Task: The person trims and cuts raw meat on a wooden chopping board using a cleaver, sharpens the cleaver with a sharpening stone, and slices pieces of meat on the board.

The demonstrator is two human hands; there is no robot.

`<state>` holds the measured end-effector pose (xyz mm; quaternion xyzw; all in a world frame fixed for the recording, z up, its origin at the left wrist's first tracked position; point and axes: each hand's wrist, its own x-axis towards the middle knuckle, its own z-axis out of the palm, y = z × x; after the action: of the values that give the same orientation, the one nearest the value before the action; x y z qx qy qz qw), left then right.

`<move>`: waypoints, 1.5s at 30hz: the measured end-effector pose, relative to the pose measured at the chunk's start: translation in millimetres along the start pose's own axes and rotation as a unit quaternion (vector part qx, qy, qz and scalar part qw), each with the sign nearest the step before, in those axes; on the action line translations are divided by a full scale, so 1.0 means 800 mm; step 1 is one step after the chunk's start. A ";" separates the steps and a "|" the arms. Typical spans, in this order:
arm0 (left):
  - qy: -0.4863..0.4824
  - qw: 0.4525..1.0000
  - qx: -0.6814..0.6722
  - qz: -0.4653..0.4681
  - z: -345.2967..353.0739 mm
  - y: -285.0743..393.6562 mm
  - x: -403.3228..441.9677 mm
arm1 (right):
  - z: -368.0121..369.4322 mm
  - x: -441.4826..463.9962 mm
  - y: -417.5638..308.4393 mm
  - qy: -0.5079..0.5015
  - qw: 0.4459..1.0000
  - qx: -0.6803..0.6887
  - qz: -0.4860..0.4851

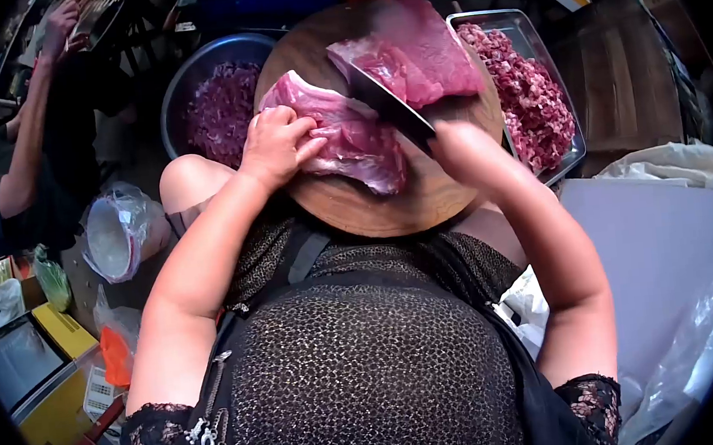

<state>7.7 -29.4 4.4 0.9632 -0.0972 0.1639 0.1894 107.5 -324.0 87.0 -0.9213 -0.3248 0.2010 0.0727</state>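
A slab of raw meat [341,139] lies on the round wooden chopping board [356,214]. My left hand [275,147] presses on its left side with the fingers curled over the edge. In my right hand [465,152] is a cleaver [393,105], its dark blade slanting up and left between this slab and a larger piece of meat [430,46] at the back right of the board. The cleaver's handle is hidden inside my closed fingers, and the hand is slightly blurred.
To the board's left stands a metal bowl [183,85] of cut meat. A metal tray [561,90] heaped with chopped meat is at its right. A lined bucket [112,240] sits on the floor at left. Another person's arm [29,158] shows at upper left.
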 end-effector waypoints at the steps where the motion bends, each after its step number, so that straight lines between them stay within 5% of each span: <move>1: 0.002 1.000 0.004 0.005 -0.001 -0.005 0.003 | 0.011 -0.033 0.017 0.012 1.000 0.011 -0.013; 3: -0.099 0.992 -0.040 -0.067 0.001 -0.018 0.016 | 0.032 -0.080 0.033 -0.024 0.996 0.003 0.086; 7: 0.056 0.996 0.026 -0.070 0.011 -0.056 0.078 | -0.011 -0.128 0.003 -0.093 0.983 -0.108 0.119; 8: 0.001 0.993 0.000 -0.121 0.033 -0.077 0.087 | 0.013 -0.125 0.026 -0.077 0.985 -0.081 0.131; 10: -0.142 0.971 0.002 -0.191 0.035 -0.067 0.094 | 0.005 -0.122 0.027 -0.007 0.996 -0.056 0.074; 13: -0.195 0.945 -0.155 -0.211 0.014 -0.043 0.078 | -0.001 -0.125 0.016 0.099 0.992 0.028 0.071; 17: -0.137 0.936 -0.196 -0.257 -0.038 -0.001 0.026 | -0.022 -0.118 -0.017 0.257 0.955 0.151 0.018; 21: -0.136 0.872 -0.324 -0.342 -0.066 0.016 -0.018 | -0.030 -0.087 -0.037 0.353 0.910 0.204 -0.076; 23: -0.156 0.856 -0.325 -0.370 -0.078 0.019 -0.029 | -0.011 -0.066 -0.029 0.333 0.926 0.165 -0.064; 26: -0.127 0.882 -0.300 -0.342 -0.094 0.017 -0.038 | 0.035 -0.038 0.022 0.099 0.995 0.003 -0.013; 27: -0.082 0.954 -0.155 -0.244 -0.102 0.019 -0.035 | 0.054 -0.041 0.043 0.092 0.995 0.019 -0.028; 29: -0.025 0.985 -0.067 -0.156 -0.103 0.008 -0.032 | 0.028 -0.056 0.046 0.044 0.999 -0.002 0.013; 30: 0.032 0.986 -0.105 -0.124 -0.097 0.009 -0.028 | 0.031 -0.054 0.062 -0.011 0.999 -0.026 0.016; 32: -0.016 0.897 -0.349 -0.270 -0.089 0.007 -0.020 | -0.014 -0.079 0.044 0.012 0.992 0.114 0.046; 35: -0.016 0.860 -0.436 -0.265 -0.111 0.027 0.030 | -0.047 -0.097 0.029 0.007 0.892 0.415 0.178; 37: -0.010 0.844 -0.490 -0.215 -0.141 0.057 0.083 | -0.026 -0.085 0.050 0.084 0.794 0.586 0.136; 41: 0.006 0.852 -0.513 -0.100 -0.220 0.123 0.216 | 0.011 -0.049 0.099 0.171 0.771 0.603 0.112; 43: -0.036 0.834 -0.550 -0.025 -0.255 0.120 0.289 | 0.021 -0.037 0.113 0.214 0.706 0.665 0.117; 45: 0.134 0.847 -0.513 -0.041 -0.281 0.135 0.334 | 0.005 -0.036 0.103 0.208 0.678 0.687 0.157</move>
<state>166.1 -71.7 331.5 0.7006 -0.1015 0.2101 0.6743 132.4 -406.2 70.8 -0.6675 0.0775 0.1796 0.7184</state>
